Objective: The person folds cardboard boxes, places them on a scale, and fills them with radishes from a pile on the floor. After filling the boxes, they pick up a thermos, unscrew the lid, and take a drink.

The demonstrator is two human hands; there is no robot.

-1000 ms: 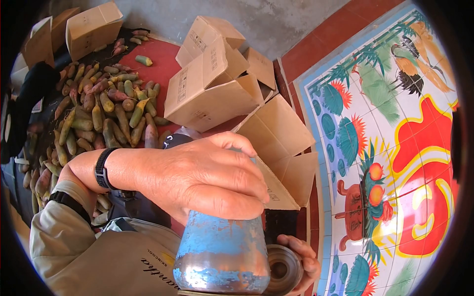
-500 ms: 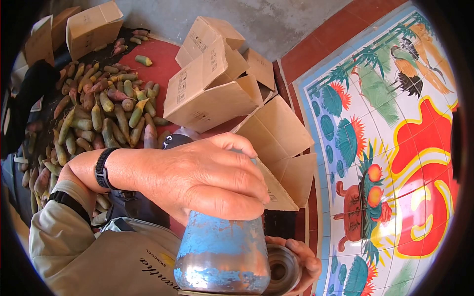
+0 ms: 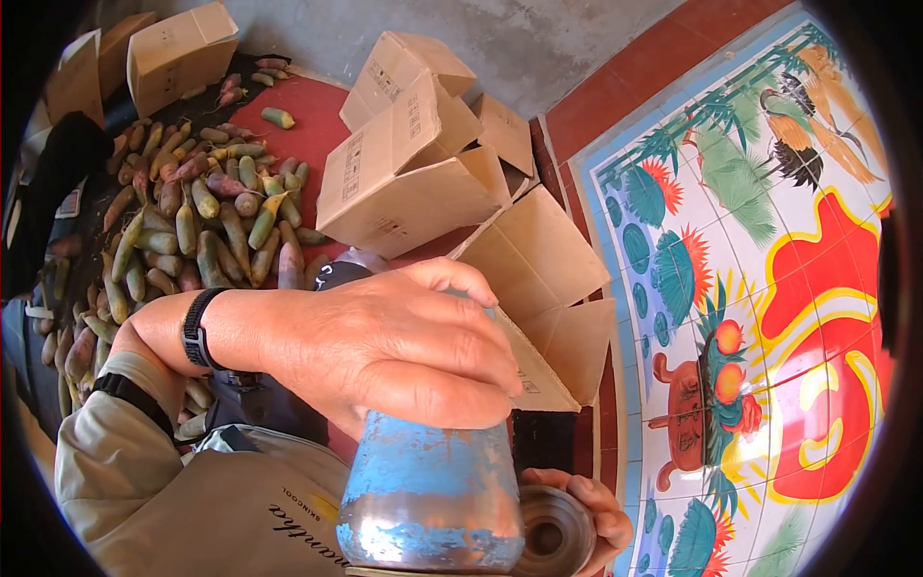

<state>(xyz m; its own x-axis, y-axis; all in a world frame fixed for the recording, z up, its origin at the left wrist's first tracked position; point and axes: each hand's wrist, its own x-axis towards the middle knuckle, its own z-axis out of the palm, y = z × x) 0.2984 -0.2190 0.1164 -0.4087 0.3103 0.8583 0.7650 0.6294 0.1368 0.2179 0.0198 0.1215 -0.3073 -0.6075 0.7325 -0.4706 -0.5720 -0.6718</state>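
Observation:
My left hand (image 3: pixel 404 346), with a black band at the wrist, is wrapped over the upper part of a metal flask (image 3: pixel 428 495). Its blue paint is worn through to bare metal in patches, and its base reaches the bottom of the view. Low on the right, my right hand (image 3: pixel 608 524) curls around a round grey lid (image 3: pixel 556 534) with a ringed hollow in the middle. The lid sits close beside the flask's lower side. Part of the right hand is hidden behind the lid.
A heap of long green and reddish root vegetables (image 3: pixel 207 216) lies on dark and red sheeting at the left. Open cardboard boxes (image 3: pixel 413 197) stand in the middle, with another box (image 3: pixel 183 58) at the back left. A painted tile wall (image 3: pixel 673 288) runs along the right.
My right hand and the lid have shifted slightly right, and more of the lid's ringed face shows. My left hand keeps its grip on the flask.

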